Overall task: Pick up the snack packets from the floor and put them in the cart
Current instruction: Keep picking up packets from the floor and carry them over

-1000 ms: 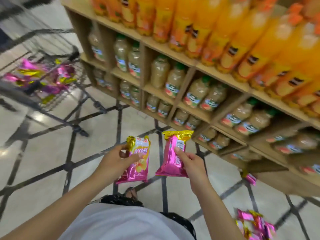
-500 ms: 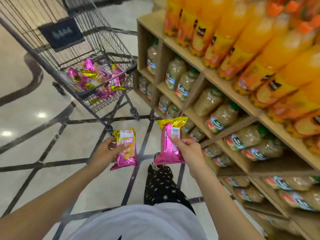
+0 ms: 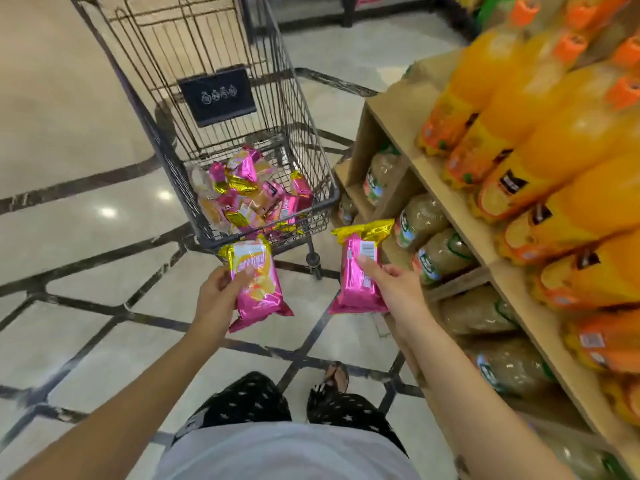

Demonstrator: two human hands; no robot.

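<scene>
With the left hand gripping one snack packet and the right hand gripping a second snack packet just short of the shopping cart, the drop seems next: reach over its rim and release.

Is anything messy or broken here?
Nothing looks broken or spilled. The only untidy bit is the packets in the cart, lying in a jumbled heap at all angles. The left hand grips the left packet, the right hand the right packet. Bottles sit in rows on the shelf.
</scene>
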